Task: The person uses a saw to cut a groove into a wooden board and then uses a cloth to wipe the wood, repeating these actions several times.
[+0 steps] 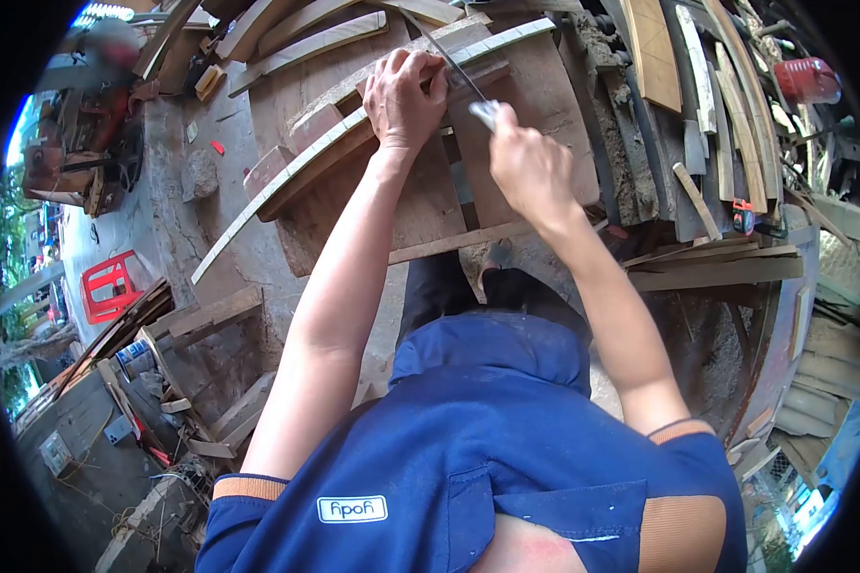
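Observation:
My right hand [533, 164] is closed round the pale handle of a hand saw [462, 74]. Its long thin blade slants up and left, crossing a curved wooden strip [301, 164] just right of my left hand. Evenly spaced crosswise marks run along the strip's pale edge. My left hand [403, 100] has its fingers curled down over the strip, close beside the blade. Beneath lie a second curved piece and wooden blocks [313, 124] on a brown wooden board [420, 205]. The fingertips of my left hand are partly hidden.
More curved wooden pieces [320, 46] lie at the board's far side. Planks and strips [652, 53] are stacked on the right, with a tape measure [743, 218] and a red container [807, 80]. A red plastic stool [110, 286] and scrap wood [215, 310] are on the left.

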The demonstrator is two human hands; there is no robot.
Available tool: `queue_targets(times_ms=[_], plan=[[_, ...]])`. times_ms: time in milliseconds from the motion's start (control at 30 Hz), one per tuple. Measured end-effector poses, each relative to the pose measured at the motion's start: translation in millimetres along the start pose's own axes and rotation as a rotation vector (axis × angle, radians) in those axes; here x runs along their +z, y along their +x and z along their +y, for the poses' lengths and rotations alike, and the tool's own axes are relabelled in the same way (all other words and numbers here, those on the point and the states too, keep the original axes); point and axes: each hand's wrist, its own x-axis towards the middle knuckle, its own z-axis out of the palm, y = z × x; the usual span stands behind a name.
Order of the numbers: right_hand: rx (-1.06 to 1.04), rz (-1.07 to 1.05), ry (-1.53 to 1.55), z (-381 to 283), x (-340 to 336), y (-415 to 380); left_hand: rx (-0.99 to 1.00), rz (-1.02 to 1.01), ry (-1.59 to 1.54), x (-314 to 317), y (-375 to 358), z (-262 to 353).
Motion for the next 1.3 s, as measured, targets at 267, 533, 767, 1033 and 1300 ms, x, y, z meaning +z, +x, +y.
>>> queue_targets(times_ms=[267,533,767,1033,1300], plan=[[-0.056,0.106,0.019,1.5,10.5,15.7,-0.045,-0.035,-0.038,-0.3,3.8,2.2],[-0.044,0.12,-0.004,-16.0,15.7,57.7,-0.05,-0.046,-0.03,-0.2,3.6,1.0],[-0.015,-0.003,-0.009,-1.4,-10.0,0.5,-0.013,-0.016,0.034,0.3,3.8,-0.9],[-0.067,0.093,0.027,-4.7,6.7,27.6,-0.017,-0.04,0.001,-0.9,4.7,0.9],[-0.035,0.072,0.043,-15.5,13.6,58.9,-0.028,-0.036,0.019,-1.9,3.2,3.5]])
